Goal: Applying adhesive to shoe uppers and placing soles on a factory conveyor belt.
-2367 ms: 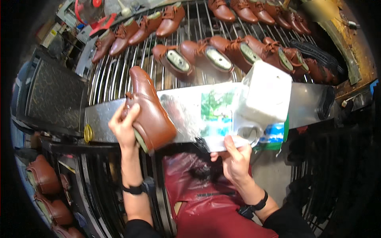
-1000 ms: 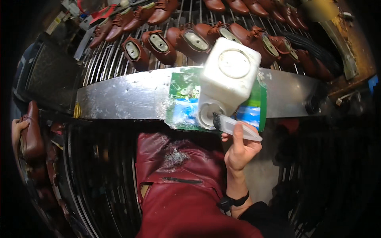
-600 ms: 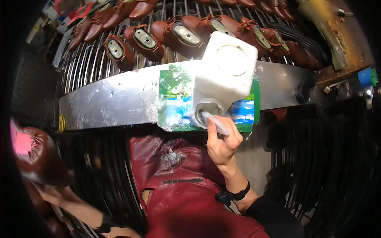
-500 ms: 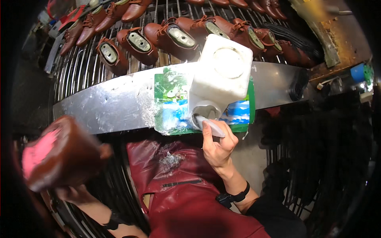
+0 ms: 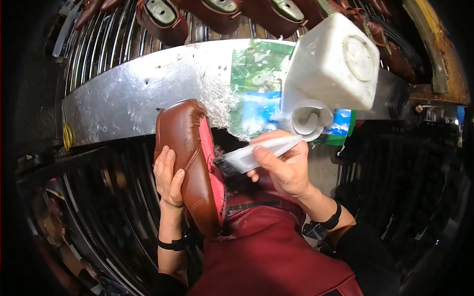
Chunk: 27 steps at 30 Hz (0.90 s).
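My left hand (image 5: 169, 178) grips a brown leather shoe upper (image 5: 190, 163) on a pink last, held on edge in front of my chest with the pink bottom facing right. My right hand (image 5: 284, 165) holds a white-handled brush (image 5: 252, 154), and its dark bristles touch the pink bottom of the shoe. Just above the brush stands a white plastic glue jug (image 5: 333, 61) with a round spout, on a metal shelf (image 5: 133, 93). A dark red apron (image 5: 276, 251) covers my lap.
A green and blue sheet (image 5: 259, 84) lies on the shelf under the jug. Behind the shelf, a rack of metal rods (image 5: 103, 44) carries several brown shoes (image 5: 163, 17). Dark rack bars lie at the lower left, and a black wire frame stands at the right.
My left hand has brought a brown shoe up from the lower left to in front of my chest. My right hand has moved the brush from the jug's spout down to the shoe's bottom.
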Motion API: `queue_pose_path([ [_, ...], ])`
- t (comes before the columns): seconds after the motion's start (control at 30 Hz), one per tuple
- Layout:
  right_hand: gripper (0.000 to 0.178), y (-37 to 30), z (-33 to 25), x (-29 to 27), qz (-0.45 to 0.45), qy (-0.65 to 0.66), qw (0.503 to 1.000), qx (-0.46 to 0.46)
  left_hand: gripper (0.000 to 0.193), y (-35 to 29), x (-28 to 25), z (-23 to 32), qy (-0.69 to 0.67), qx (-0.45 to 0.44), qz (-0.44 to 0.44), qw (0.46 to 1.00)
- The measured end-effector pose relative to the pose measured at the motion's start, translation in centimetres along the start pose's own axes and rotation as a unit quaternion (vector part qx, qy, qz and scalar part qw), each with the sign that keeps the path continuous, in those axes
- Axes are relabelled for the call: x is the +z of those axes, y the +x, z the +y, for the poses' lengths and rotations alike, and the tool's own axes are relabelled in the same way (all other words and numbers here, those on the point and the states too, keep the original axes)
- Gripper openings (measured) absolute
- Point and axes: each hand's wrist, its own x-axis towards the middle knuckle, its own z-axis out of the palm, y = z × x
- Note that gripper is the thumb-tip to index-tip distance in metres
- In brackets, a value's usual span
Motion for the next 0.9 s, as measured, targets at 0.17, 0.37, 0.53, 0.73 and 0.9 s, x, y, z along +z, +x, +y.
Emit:
queue_pose_path([
  [0.17, 0.017, 2.1, 1.3, 2.5, -0.028, -0.122, 0.991, -0.053, 0.032, 0.7, -0.5, 0.4, -0.006, -0.002, -0.016, 1.0],
  [0.37, 0.014, 9.8, 0.6, 4.3, 0.021, -0.182, 0.978, -0.103, 0.034, 1.1, -0.7, 0.3, -0.018, 0.023, -0.02, 0.999],
  [0.53, 0.02, 11.3, -0.3, 4.1, 0.014, -0.171, 0.982, -0.085, 0.031, 1.1, -0.6, 0.2, -0.014, 0.025, 0.004, 1.0],
  [0.73, 0.019, 2.8, 0.7, 1.7, -0.035, -0.13, 0.991, 0.02, 0.027, 1.7, -0.3, 0.1, -0.016, 0.028, 0.025, 0.999],
  [0.9, 0.018, -2.0, -0.6, 0.9, -0.147, -0.23, 0.961, -0.05, 0.026, 2.1, 0.0, 0.1, -0.004, 0.031, 0.034, 0.999],
])
